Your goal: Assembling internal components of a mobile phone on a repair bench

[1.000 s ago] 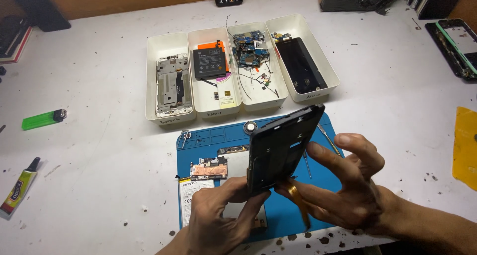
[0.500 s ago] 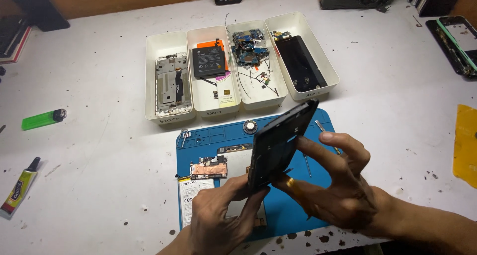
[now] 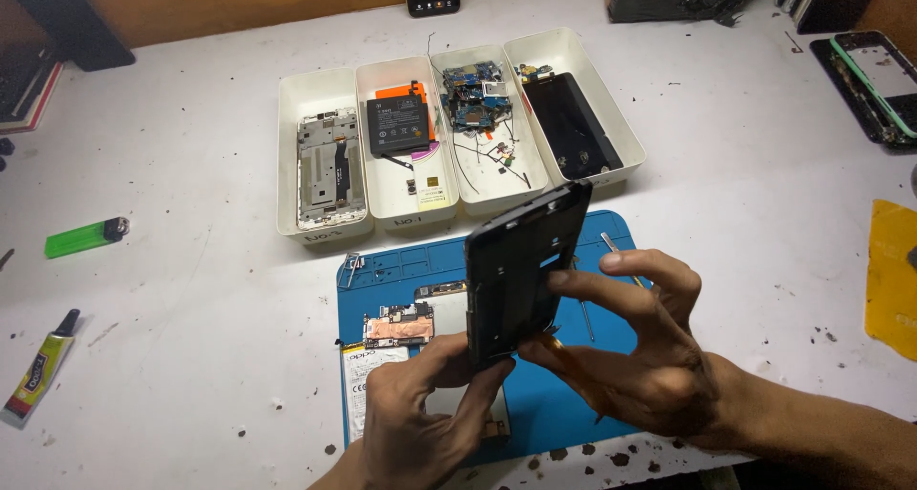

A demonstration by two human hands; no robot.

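White, paint-flecked workbench (image 3: 191, 356) under a blue repair mat (image 3: 611, 337). Black phone frame (image 3: 521, 270) held tilted on edge above the mat: left hand (image 3: 420, 423) pinching its lower end, right hand (image 3: 635, 356) gripping its right side, fingers curled around it. Circuit board (image 3: 398, 325) and white battery (image 3: 368, 394) on the mat. Four white trays (image 3: 315, 227) of phone parts behind; green lighter (image 3: 84, 237) far left.

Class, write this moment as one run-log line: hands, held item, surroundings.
left hand: grips phone frame bottom | right hand: steadies its side | black phone frame: tilted above blue mat | four white trays behind
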